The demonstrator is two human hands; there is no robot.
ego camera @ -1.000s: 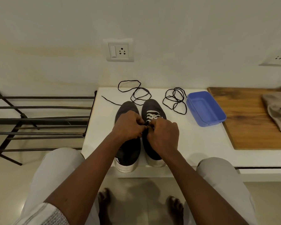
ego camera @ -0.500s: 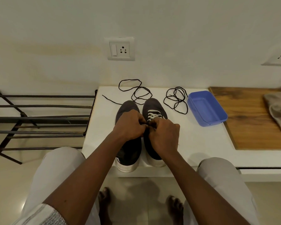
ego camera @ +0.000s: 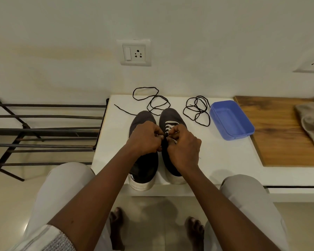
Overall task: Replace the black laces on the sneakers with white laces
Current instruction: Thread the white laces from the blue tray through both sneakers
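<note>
pair of dark grey canvas sneakers (ego camera: 173,115) at frame centre on white surface (ego camera: 225,156), left hand (ego camera: 145,138) and right hand (ego camera: 184,149) above them, fingers (ego camera: 172,132) curled, pinching flat white lace (ego camera: 169,126) threaded in the sneaker nearer frame right, two loose black laces (ego camera: 196,109) behind toes, blue plastic tub (ego camera: 231,120) right

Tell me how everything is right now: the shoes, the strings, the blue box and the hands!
right sneaker, on the table, white lace through its front holes
left sneaker, beside it, lacing hidden by the hand
white lace, partly threaded, ends pinched
left hand, curled, pinching the white lace
right hand, curled, pinching the white lace
black laces, out of the shoes, lying loose
blue box, open, no lid
wall socket, nothing plugged in
</note>
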